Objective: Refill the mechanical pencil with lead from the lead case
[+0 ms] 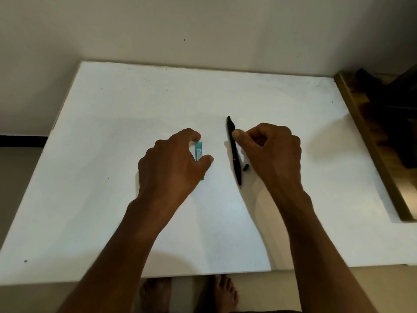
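A teal lead case [199, 151] lies on the white table [112, 154], left of centre. My left hand [173, 163] arches over it, with the index fingertip at its far end and the thumb against its right side. Most of the case is hidden under the palm. A black mechanical pencil [234, 154] points its tip toward me, with the tip on the table. My right hand [270, 154] pinches the pencil's upper half, thumb against the barrel and the other fingers curled. A small dark cap [246, 167] lies on the table just right of the pencil.
The table's back edge meets a pale wall. A brown wooden frame [372, 150] with dark objects runs along the right side. Bare feet [225, 292] show below the table's front edge.
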